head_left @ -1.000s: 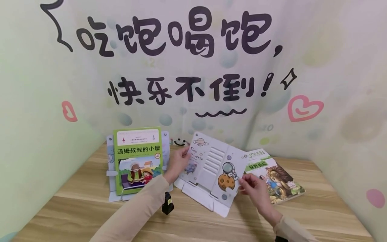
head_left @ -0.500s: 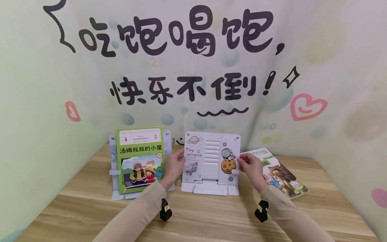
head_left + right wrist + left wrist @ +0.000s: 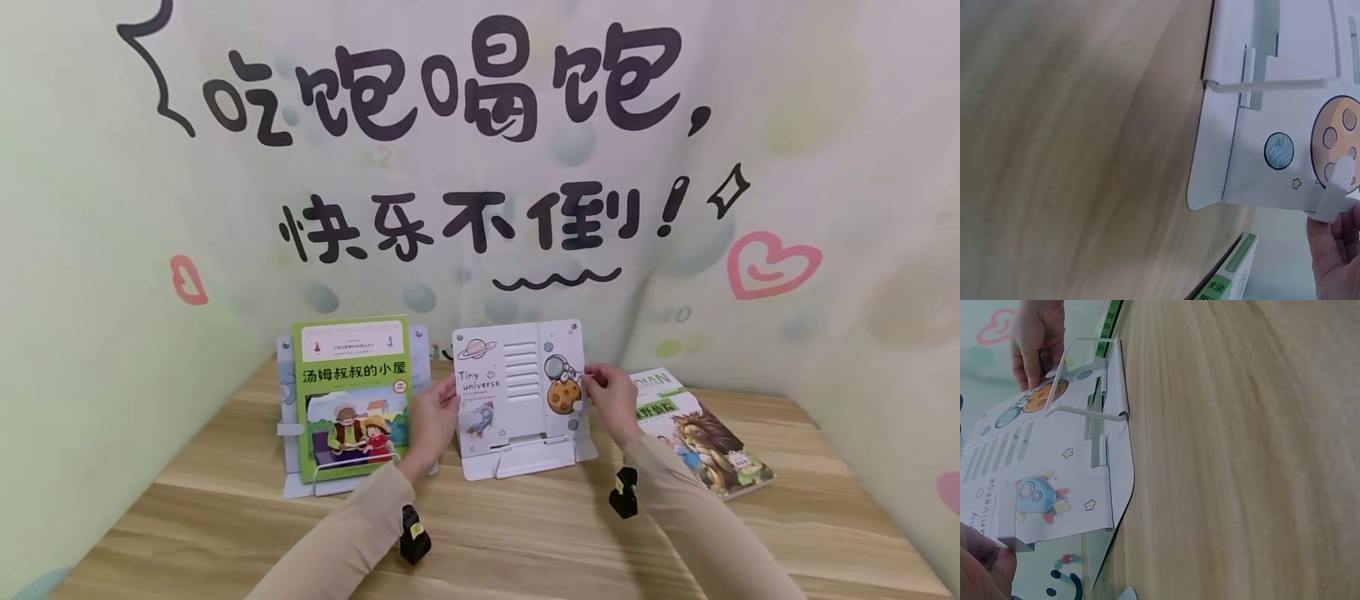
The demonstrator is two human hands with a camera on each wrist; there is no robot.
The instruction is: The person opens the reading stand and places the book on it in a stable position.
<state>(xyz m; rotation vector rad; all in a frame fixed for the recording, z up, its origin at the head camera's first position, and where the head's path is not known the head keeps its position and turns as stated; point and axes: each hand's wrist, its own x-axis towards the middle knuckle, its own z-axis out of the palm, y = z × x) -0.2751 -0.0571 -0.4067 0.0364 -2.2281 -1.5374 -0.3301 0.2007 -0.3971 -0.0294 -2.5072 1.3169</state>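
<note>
A white metal book stand (image 3: 522, 392) printed with "Tiny universe", a rocket and an astronaut stands upright, leaning back, at the middle of the table. My left hand (image 3: 433, 423) pinches its left edge. On the opposite side, the fingers of my right hand (image 3: 611, 402) grip the right edge by a small white side clip (image 3: 1334, 190). The stand's base lip and wire page holder (image 3: 1088, 414) face me, right at the tabletop, with no book on them. Behind my left hand, a green picture book (image 3: 352, 408) rests on a second, similar stand (image 3: 420, 350).
Another book (image 3: 693, 437) with a lion on its cover lies at the right on the wooden table (image 3: 525, 533). A printed cloth backdrop (image 3: 825, 150) rises behind the table. Black wrist cameras (image 3: 414, 533) hang under both sleeves.
The book stand has turned from a slant until it faces nearly forward, then shifted slightly left with a small turn. Both hands have kept hold of its sides; the right hand has moved up and left.
</note>
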